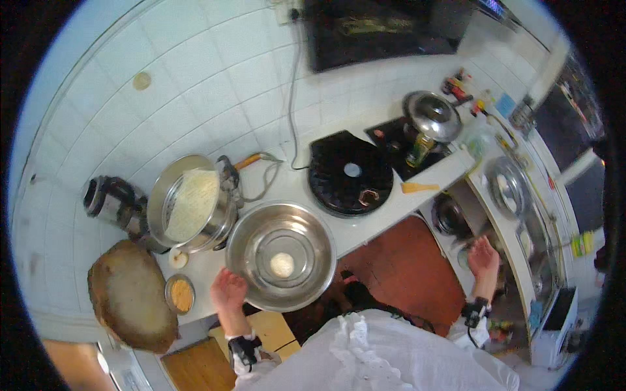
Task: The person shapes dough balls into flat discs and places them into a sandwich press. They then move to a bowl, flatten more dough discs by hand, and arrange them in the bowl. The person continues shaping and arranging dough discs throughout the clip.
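A wide stainless steel bowl (313, 286) sits at the counter's front edge with a pale round lump, perhaps dough (282, 265), on its bottom. My left hand (229, 289) is beside the bowl's left rim, fingers loosely curled, holding nothing that shows; whether it touches the rim is unclear. Well away to the right, my right hand (483, 258) is raised in front of the open shelves, empty, its palm showing. To the left of my left hand stands a small metal bowl of orange-yellow food (182, 295). Behind it is a deep metal pot (157, 210) with a pale yellow, flour-like mass.
A round wooden board (132, 298) lies far left. The black round electric griddle (349, 171), a wooden spatula (419, 187) and a lidded pan (433, 116) on a dark hob line the counter (362, 232). A power cord hangs behind. Dark appliances stand near the pot.
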`<state>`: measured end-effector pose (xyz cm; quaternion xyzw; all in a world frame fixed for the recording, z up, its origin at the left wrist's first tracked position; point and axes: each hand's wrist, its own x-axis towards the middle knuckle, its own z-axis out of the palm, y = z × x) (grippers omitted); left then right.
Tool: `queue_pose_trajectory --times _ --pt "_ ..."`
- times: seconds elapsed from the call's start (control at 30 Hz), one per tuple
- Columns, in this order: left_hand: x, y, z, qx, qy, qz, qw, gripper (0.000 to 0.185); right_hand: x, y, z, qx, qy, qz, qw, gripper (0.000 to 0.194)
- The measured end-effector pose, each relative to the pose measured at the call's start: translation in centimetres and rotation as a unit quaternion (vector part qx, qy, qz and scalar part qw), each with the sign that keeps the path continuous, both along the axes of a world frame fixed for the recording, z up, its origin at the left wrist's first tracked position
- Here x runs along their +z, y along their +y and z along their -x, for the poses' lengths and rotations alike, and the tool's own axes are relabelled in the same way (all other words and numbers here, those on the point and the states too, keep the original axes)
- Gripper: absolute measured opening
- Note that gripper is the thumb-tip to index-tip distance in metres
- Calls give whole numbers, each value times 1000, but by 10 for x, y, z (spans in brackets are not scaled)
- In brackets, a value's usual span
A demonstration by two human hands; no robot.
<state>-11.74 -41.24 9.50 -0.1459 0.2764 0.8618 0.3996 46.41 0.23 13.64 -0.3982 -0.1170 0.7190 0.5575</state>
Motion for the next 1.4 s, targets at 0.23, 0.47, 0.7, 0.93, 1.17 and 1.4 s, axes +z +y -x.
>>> queue_pose_trajectory --times 0.23,0.47,0.7,0.93,1.17,1.4 --pt "-3 100 -49 -140 -90 -83 982 23 31 13 132 242 110 -33 963 16" --pt "31 196 -135 -220 -142 -119 958 46 20 -78 349 596 141 106 784 31" --pt "-8 166 -140 70 -188 -10 980 45 -45 -123 374 704 68 53 705 36" --pt "-61 86 -75 105 120 336 929 38 -93 -112 371 691 -153 -46 705 26" --pt "-119 102 -61 -322 628 604 371 103 -92 -120 378 654 -199 -49 728 32" --pt "-145 97 -50 -390 738 496 239 130 -89 -123 375 595 -206 -31 776 30"
